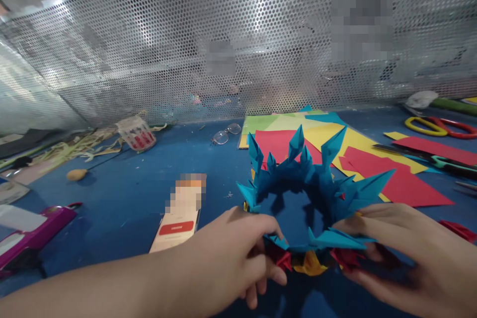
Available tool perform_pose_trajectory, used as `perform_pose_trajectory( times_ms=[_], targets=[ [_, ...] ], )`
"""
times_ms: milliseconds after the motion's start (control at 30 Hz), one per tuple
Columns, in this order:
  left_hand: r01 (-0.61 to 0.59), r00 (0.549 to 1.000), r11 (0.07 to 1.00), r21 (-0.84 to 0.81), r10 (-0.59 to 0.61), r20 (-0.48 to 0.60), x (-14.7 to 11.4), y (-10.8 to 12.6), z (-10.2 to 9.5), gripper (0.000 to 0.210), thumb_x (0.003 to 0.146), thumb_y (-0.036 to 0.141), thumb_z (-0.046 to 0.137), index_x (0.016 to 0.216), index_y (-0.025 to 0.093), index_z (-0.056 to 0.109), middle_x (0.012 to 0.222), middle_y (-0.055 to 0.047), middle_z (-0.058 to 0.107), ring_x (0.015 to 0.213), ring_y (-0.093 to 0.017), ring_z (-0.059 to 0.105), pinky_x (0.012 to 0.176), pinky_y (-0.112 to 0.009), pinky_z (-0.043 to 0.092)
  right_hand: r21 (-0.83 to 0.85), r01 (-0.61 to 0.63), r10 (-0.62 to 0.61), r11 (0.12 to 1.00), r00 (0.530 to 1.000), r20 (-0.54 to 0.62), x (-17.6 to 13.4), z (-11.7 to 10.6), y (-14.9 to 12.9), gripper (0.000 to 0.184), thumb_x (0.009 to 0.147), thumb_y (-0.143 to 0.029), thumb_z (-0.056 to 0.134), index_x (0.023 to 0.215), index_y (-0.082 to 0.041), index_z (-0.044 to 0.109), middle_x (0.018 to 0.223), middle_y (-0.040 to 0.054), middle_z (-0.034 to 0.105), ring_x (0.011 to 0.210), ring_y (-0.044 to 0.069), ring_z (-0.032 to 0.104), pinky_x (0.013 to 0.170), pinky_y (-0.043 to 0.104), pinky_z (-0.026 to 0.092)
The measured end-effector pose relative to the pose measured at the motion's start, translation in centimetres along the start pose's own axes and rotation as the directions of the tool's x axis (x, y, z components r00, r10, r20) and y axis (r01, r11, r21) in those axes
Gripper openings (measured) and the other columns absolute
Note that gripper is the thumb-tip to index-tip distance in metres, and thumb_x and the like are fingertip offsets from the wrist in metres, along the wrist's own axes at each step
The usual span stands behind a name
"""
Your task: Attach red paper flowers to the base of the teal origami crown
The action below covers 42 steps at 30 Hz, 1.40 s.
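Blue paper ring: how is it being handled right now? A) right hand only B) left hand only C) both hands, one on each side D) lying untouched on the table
C: the left hand grips the blue paper ring at its near-left edge, and the right hand holds its right side above the blue table.

Open blue table (122,194) lies at nine to eleven o'clock of the paper ring (309,194), up to the glasses (226,133) and cup (136,133). A phone (179,223) lies just beside the left hand (238,253) at ten o'clock. Coloured sheets (357,159) crowd twelve to two, touching the ring's far side; scissors (439,126) sit farther at two. The mesh wall (238,49) closes off twelve. The right hand (421,253) blocks four o'clock.
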State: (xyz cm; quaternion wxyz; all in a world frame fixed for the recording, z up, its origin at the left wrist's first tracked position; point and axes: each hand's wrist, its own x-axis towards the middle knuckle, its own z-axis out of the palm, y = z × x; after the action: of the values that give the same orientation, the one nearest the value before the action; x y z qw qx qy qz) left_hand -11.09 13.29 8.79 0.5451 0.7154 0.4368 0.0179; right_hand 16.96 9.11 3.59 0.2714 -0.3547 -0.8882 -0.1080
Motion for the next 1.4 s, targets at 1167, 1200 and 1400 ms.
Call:
perform_pose_trajectory(
  times_ms=[1167, 1200, 1400],
  targets=[
    [0.009, 1.0, 1.0, -0.012, -0.009, -0.003, -0.2, 0.2, 0.0, 0.025, 0.074, 0.009, 0.044, 0.09, 0.02, 0.06, 0.083, 0.005, 0.071, 0.054, -0.005, 0.057, 0.052, -0.015, 0.048, 0.113, -0.083, 0.083, 0.99, 0.997, 0.005, -0.4, 0.2, -0.1, 0.032, 0.09, -0.031, 0.059, 0.121, -0.03, 0.052, 0.081, -0.0018, 0.068, 0.058, 0.013, 0.062, 0.053, 0.024, 0.055],
    [0.009, 1.0, 1.0, -0.013, -0.01, -0.004, -0.2, 0.1, 0.0, 0.024, 0.074, 0.009, 0.044, 0.089, 0.02, 0.06, 0.082, 0.005, 0.071, 0.054, -0.004, 0.057, 0.052, -0.014, 0.048, 0.109, -0.079, 0.079, 0.991, 0.997, 0.003, -0.3, 0.2, -0.1, 0.032, 0.09, -0.031, 0.059, 0.121, -0.03, 0.051, 0.08, -0.002, 0.068, 0.058, 0.013, 0.062, 0.053, 0.023, 0.055],
    [0.017, 1.0, 0.999, -0.03, -0.017, -0.014, -0.2, 0.0, 0.2, 0.025, 0.075, 0.01, 0.045, 0.091, 0.021, 0.06, 0.083, 0.006, 0.072, 0.054, -0.005, 0.057, 0.052, -0.015, 0.048, 0.076, -0.066, 0.066, 0.995, 0.998, 0.005, -0.1, -0.1, -0.4, 0.023, 0.097, -0.037, 0.053, 0.119, -0.029, 0.051, 0.079, -0.0026, 0.067, 0.054, 0.01, 0.059, 0.05, 0.021, 0.053]
  ],
)
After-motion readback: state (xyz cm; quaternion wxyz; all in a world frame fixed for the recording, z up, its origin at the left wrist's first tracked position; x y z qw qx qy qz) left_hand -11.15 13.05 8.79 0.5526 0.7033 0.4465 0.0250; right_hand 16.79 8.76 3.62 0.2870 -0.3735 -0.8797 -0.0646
